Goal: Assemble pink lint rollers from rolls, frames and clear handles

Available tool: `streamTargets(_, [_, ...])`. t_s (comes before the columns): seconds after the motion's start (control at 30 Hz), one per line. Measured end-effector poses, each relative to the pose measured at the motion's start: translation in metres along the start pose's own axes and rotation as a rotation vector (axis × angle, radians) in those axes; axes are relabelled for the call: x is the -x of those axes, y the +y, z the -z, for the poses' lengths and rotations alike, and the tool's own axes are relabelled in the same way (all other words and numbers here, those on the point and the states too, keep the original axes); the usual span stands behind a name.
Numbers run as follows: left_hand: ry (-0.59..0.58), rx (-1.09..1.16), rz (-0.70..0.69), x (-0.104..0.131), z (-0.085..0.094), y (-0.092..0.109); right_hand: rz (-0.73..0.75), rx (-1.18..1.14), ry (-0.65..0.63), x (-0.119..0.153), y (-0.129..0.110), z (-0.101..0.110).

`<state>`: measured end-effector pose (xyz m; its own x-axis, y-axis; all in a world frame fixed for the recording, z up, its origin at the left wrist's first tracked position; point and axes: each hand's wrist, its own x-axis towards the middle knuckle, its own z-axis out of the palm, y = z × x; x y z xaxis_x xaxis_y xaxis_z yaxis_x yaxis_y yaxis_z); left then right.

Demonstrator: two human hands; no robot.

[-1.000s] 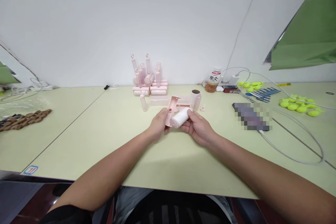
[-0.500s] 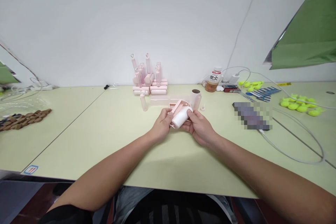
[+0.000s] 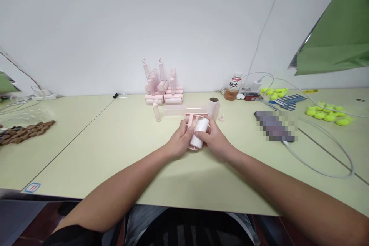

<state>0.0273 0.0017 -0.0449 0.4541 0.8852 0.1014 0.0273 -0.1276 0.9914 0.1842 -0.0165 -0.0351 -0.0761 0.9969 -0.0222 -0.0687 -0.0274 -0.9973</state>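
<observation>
A pink lint roller frame (image 3: 193,122) and a white paper roll (image 3: 201,128) are together between my hands, just above the table. My left hand (image 3: 180,139) is closed on the frame from the left, its thumb across the pink part. On the roll's right side, my right hand (image 3: 216,138) is closed with its thumb lying over the white paper. The roll lies tilted against the frame; whether it is seated in it I cannot tell. Right behind is a pink tray-like part (image 3: 188,115), partly covered.
Several pink lint rollers (image 3: 173,100) and upright clear-pink handles (image 3: 161,70) stand by the wall. A single handle (image 3: 156,112), a cardboard tube (image 3: 213,101) and a bottle (image 3: 233,86) stand nearer or to the right. A phone (image 3: 273,126) with a cable lies at right.
The roll and frame have turned more upright and come slightly toward me. My right thumb has moved from the roll's far end down onto its middle.
</observation>
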Motion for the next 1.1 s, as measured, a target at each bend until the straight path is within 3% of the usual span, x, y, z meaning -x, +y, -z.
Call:
streamTargets(0.17, [0.114,-0.115,-0.011,-0.006,0.012,0.0,-0.089,0.141,-0.097,0.003,0.001,-0.002])
streamTargets(0.47, [0.152,-0.38,-0.064,-0.008,0.023,0.009,-0.102,0.203,-0.229,0.004,-0.001,0.0])
streamTargets(0.77, [0.011,-0.524,-0.216,-0.007,0.037,0.014,-0.029,0.347,-0.259,0.003,-0.001,0.003])
streamTargets(1.1, [-0.193,-0.501,-0.074,0.001,0.051,0.026,0.053,0.559,-0.47,0.005,-0.01,0.016])
